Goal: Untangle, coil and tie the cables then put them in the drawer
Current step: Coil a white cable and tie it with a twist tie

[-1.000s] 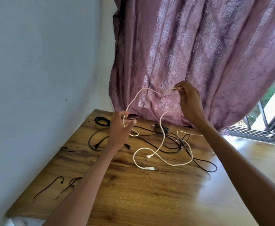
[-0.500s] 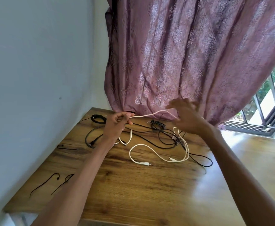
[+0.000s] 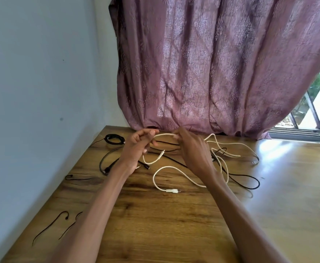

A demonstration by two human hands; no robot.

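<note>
A white braided cable loops over the wooden table; its plug end lies at the front of the loop. My left hand pinches the cable near the far edge, a short tail with a connector hanging below it. My right hand pinches the same cable a short way to the right, so a small arc spans between the hands. More white loops trail to the right of my right hand. Black cables lie tangled beneath and around it. A coiled black cable sits at the far left.
A mauve curtain hangs just behind the table's far edge. The pale wall bounds the left side. Two thin black ties lie near the front left, another black piece by the wall. A window is at the right.
My right hand came down from in front of the curtain and closed in on my left hand. The white cable's raised loop dropped to a small arc just above the table.
</note>
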